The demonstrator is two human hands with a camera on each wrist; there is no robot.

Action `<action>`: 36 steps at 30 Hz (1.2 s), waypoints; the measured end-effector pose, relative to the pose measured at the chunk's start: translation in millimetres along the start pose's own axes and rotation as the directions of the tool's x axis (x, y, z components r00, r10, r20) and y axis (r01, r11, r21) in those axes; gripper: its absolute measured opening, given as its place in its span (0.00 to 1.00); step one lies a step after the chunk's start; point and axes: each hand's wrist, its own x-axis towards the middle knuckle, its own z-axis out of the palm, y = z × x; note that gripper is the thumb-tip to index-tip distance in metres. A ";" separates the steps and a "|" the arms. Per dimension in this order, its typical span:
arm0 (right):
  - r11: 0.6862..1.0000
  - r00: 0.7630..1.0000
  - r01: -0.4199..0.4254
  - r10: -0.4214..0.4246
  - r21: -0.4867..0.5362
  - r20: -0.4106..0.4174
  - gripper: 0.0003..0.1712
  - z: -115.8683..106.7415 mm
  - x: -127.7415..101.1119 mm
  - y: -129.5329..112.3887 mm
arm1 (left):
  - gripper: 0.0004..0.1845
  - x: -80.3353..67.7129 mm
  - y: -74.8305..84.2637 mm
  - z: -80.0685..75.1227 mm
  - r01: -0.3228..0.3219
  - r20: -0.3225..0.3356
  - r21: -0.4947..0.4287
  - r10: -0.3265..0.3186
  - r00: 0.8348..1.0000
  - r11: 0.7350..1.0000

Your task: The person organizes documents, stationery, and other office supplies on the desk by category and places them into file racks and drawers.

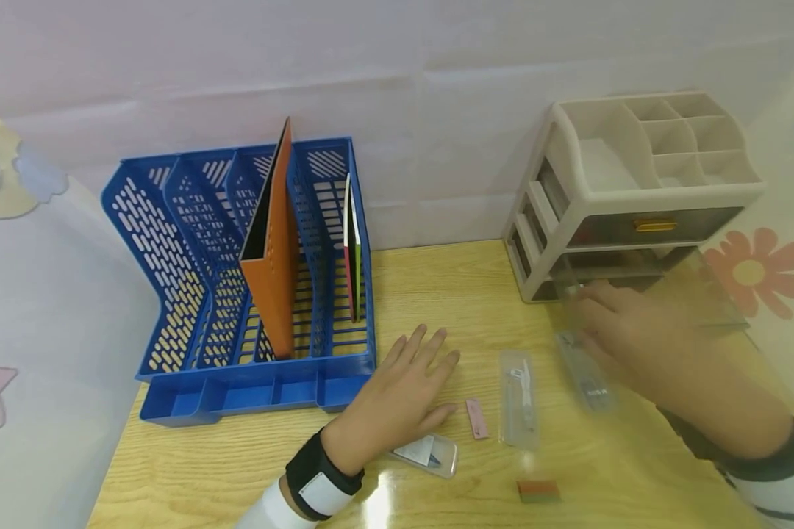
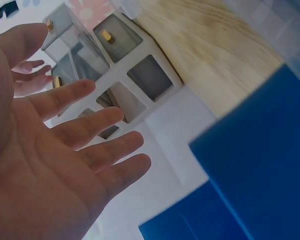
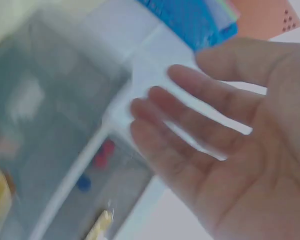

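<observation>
- Left hand [image 1: 406, 393]: fingers straight, spread, holding nothing; just right of blue file rack [image 1: 251, 279] on worktop [image 1: 437, 294].
- Right hand [image 1: 642, 334]: blurred, fingers relaxed, empty; before beige drawer organiser [image 1: 628, 191], above clear pen case [image 1: 584, 371].

Left grip [image 1: 406, 393]: bare, black wrist strap with white rectangular patch, white sleeve cuff just behind strap. Right grip [image 1: 642, 334]: bare, blurred in head view, dark band at wrist, white sleeve with dark stripes below it. No rings or gloves on either
</observation>
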 end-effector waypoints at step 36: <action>0.898 0.920 0.201 -0.310 0.392 0.239 0.25 69.9 -81.9 -85.9 | 0.32 -27.5 -8.2 5.3 -0.133 -0.071 0.083 0.139 0.988 0.988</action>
